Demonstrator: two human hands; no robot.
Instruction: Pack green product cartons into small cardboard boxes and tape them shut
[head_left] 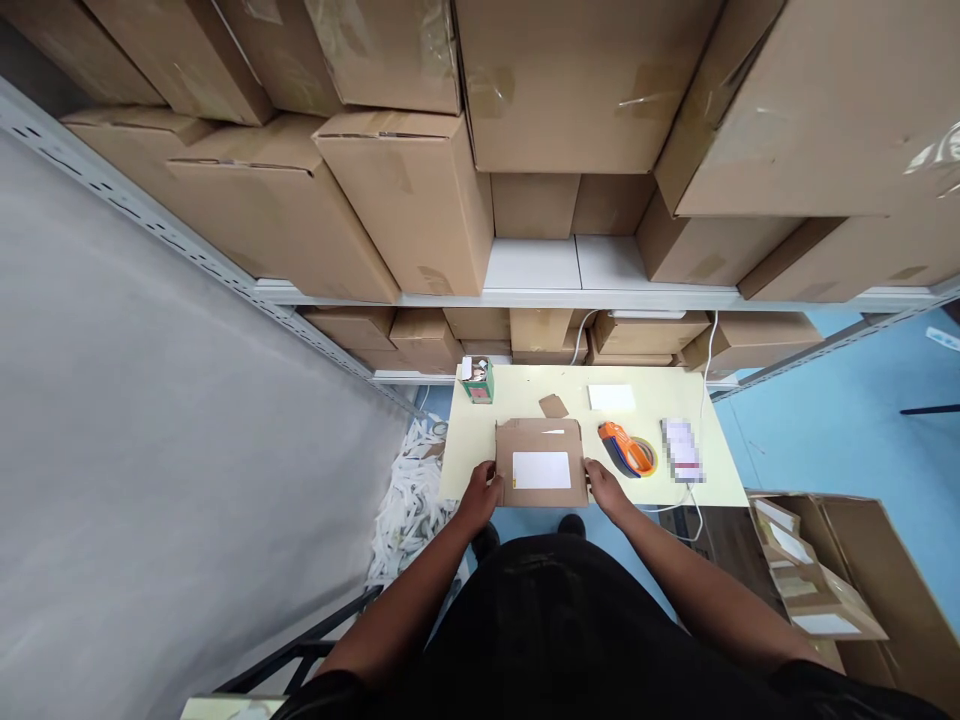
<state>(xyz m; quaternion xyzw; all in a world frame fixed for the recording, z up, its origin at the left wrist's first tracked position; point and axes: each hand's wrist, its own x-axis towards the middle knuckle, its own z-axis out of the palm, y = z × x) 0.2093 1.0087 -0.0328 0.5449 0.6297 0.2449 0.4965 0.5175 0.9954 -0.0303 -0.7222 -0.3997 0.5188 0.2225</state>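
Head view: left fingers point(487, 471) and right fingers point(592, 468), nearly closed, hold a rectangular cardboard mailer point(542, 472).

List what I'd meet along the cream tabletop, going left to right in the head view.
Small green box, flat brown cardboard package with a white label, orange-and-blue tape dispenser, pixelated pale rectangular item.

Between the left fingers point(493, 470) and right fingers point(589, 470), the package point(540, 441) is showing matt brown cardboard, its label point(541, 470) looking like smooth white paper. Right of the right fingers, the tape dispenser point(619, 440) is showing smooth orange plastic. Left of the left fingers, strips point(409, 500) are looking thin and papery. Beyond both, boxes point(405, 200) are showing matt cardboard with glossy tape point(491, 92), while the shelf beam point(540, 298) is looking like painted metal.
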